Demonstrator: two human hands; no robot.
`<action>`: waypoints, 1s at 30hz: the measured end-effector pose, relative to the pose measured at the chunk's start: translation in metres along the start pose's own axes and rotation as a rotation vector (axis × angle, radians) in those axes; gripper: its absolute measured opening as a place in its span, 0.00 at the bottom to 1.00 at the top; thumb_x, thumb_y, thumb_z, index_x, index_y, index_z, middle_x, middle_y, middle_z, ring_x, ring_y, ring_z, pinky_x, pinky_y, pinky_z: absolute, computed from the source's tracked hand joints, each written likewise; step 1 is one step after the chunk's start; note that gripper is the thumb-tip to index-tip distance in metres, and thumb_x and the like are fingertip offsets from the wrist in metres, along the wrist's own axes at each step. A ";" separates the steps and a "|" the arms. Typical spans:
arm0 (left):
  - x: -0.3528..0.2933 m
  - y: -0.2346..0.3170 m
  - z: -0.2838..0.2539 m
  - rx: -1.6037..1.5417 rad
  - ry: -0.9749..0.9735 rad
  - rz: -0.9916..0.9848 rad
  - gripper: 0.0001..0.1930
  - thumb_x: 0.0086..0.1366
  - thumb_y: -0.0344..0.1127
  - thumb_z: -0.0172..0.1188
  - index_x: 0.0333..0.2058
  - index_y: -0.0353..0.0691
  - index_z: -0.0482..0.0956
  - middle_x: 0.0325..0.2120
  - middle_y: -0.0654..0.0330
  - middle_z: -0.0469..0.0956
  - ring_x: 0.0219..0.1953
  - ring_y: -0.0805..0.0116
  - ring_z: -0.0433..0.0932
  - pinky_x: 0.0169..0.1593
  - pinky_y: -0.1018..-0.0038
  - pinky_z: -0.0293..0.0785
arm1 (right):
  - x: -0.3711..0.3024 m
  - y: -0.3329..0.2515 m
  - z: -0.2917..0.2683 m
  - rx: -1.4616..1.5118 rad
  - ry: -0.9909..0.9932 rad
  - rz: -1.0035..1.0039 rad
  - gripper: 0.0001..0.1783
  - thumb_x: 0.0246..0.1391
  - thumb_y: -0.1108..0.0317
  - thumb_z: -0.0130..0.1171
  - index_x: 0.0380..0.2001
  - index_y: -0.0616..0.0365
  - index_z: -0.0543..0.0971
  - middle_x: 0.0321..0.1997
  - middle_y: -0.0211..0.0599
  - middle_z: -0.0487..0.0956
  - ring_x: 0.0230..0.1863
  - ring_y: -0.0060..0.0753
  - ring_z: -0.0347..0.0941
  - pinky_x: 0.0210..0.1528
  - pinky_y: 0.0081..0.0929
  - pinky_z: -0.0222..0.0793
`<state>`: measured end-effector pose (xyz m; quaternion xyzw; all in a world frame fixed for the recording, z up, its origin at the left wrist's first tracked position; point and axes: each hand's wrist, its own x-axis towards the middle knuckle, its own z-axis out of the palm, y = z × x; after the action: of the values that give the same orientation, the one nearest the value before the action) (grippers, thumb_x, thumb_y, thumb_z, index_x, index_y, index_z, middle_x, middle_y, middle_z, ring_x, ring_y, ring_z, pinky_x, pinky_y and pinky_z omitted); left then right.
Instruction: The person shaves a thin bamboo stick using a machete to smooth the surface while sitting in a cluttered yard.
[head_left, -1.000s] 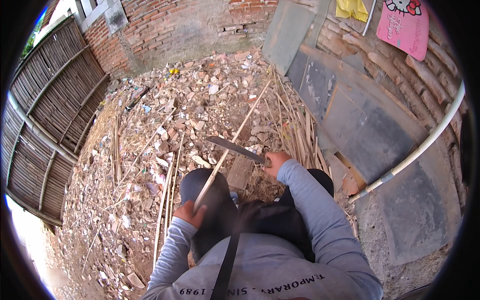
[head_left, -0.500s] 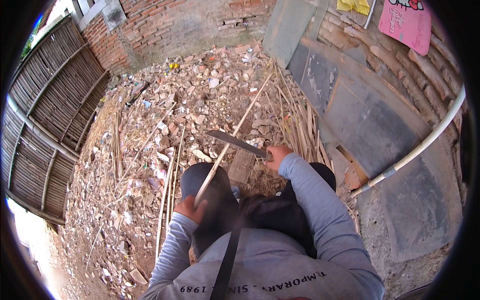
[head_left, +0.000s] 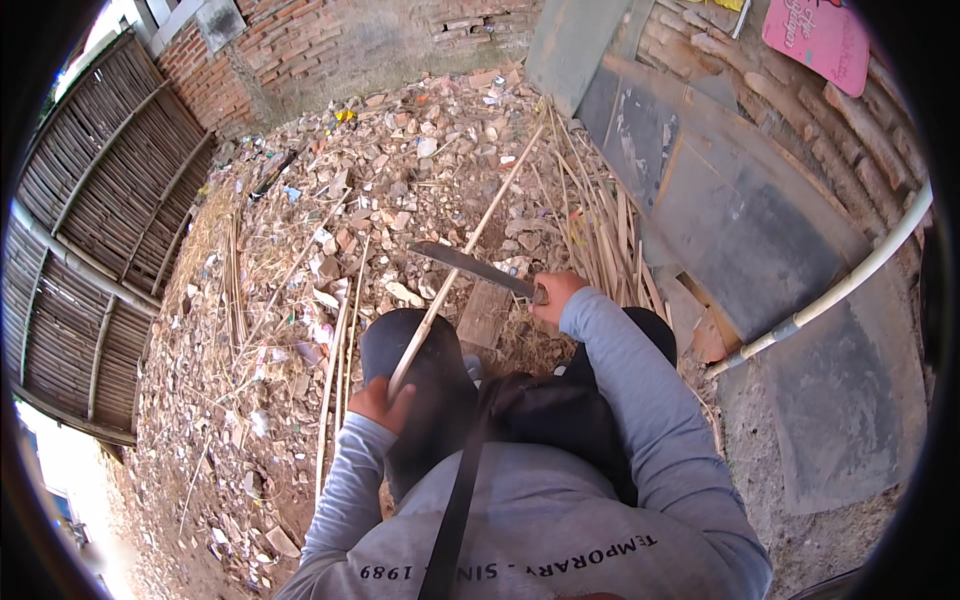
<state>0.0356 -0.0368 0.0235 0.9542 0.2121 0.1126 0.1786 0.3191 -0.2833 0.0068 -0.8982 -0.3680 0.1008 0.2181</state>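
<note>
My left hand (head_left: 383,404) is closed around the near end of a long pale bamboo strip (head_left: 424,323), just over my left knee. The strip slants up and away to the right, over the rubble. In my right hand (head_left: 560,297) is the handle of a machete (head_left: 480,270), its dark blade pointing left. The blade crosses the strip a little beyond my knees; whether the edge bites into it I cannot tell. A flat wooden block (head_left: 484,314) lies on the ground between my knees, beneath the blade.
Loose bamboo strips (head_left: 598,235) lie on the right, with more strips (head_left: 340,372) beside my left leg. Broken brick rubble (head_left: 400,150) covers the ground. Dark boards (head_left: 745,225) lean at the right near a white pole (head_left: 850,285). A bamboo fence (head_left: 105,220) stands left.
Both hands keep their grips, and the machete stays across the strip with its blade tip slightly higher in view. The whole view has shifted a little.
</note>
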 end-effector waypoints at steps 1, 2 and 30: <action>0.000 0.000 0.000 0.001 -0.003 -0.001 0.21 0.55 0.53 0.61 0.23 0.40 0.68 0.16 0.44 0.74 0.23 0.41 0.75 0.26 0.55 0.70 | 0.001 0.002 0.002 0.000 0.004 -0.005 0.22 0.39 0.55 0.64 0.35 0.57 0.74 0.32 0.49 0.78 0.38 0.53 0.74 0.41 0.44 0.70; 0.000 0.001 0.000 -0.001 0.004 0.002 0.21 0.55 0.53 0.61 0.23 0.39 0.68 0.16 0.44 0.74 0.23 0.41 0.75 0.26 0.55 0.70 | 0.001 0.003 0.003 -0.001 0.008 -0.010 0.22 0.39 0.55 0.64 0.35 0.58 0.74 0.32 0.49 0.78 0.38 0.53 0.74 0.41 0.44 0.70; 0.002 0.007 -0.007 0.011 -0.064 -0.057 0.22 0.55 0.54 0.60 0.25 0.38 0.72 0.17 0.46 0.75 0.24 0.44 0.76 0.28 0.57 0.71 | -0.001 0.000 0.000 0.025 -0.008 0.014 0.24 0.40 0.55 0.65 0.39 0.57 0.75 0.34 0.50 0.78 0.40 0.53 0.74 0.44 0.42 0.69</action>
<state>0.0379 -0.0396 0.0328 0.9518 0.2341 0.0755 0.1834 0.3188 -0.2837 0.0066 -0.8976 -0.3614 0.1105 0.2269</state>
